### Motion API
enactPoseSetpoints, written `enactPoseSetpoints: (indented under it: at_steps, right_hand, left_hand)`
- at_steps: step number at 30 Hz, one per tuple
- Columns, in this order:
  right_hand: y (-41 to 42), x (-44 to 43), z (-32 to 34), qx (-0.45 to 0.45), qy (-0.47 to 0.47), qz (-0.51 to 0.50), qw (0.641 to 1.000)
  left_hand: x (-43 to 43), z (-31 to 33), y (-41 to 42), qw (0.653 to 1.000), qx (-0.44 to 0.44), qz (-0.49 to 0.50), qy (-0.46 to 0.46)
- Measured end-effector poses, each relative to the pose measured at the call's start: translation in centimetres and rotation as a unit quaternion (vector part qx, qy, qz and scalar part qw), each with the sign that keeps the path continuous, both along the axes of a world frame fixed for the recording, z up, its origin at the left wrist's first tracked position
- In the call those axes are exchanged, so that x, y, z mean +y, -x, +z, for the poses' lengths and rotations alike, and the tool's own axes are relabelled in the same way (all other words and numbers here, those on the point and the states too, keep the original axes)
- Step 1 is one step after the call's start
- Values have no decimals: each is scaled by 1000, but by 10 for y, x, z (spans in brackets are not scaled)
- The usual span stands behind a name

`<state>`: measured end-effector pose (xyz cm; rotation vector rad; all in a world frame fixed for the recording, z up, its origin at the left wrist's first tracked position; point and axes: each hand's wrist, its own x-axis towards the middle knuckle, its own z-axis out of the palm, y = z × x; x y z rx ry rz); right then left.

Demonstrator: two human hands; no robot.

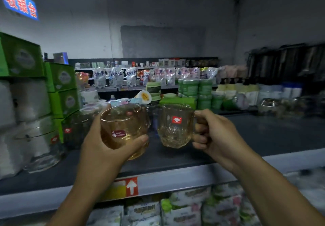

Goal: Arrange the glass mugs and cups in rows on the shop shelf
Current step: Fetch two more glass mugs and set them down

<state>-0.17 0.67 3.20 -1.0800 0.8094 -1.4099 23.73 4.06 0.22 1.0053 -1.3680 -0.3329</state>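
Left hand (pixel 105 146) cupped amber glass cup (pixel 123 129) around body; right hand (pixel 212 134) held clear cut-glass mug (pixel 175 125) by handle. Both raised above dark shelf (pixel 263 134); more glassware (pixel 44 148) stood left.

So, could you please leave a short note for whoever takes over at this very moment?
Left hand: wrapped around the amber mug, held above the shelf.
Right hand: holds the clear mug by its handle, also in the air.
Done: some glassware stands at the shelf's left end.
Left: set both mugs down in rows; the shelf's middle and right look free.
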Motion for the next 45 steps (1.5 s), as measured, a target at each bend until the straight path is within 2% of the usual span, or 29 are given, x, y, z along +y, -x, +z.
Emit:
enactPoseSetpoints:
  at_steps: [5, 10, 18, 25, 32, 41, 45]
  right_hand:
    - [81, 35, 7, -27, 3, -58, 998]
    - [193, 78, 4, -12, 14, -118, 993]
    - [421, 165, -3, 31, 20, -208, 977]
    - [576, 205, -6, 31, -10, -308, 951]
    - [684, 178, -16, 19, 2, -317, 948]
    - [785, 65, -14, 31, 16, -257, 966]
    - [823, 12, -9, 37, 1, -236, 971]
  left_hand:
    - [3, 5, 79, 997, 17, -75, 16]
    - [12, 1, 180, 991, 41, -124, 15]
    - [39, -6, 427, 977, 41, -209, 0]
    - [56, -4, 600, 965, 22, -259, -18]
    - [30, -6, 713, 963, 15, -269, -24]
    - [-60, -18, 805, 984, -14, -175, -22]
    - [-95, -15, 840, 990, -1, -139, -23]
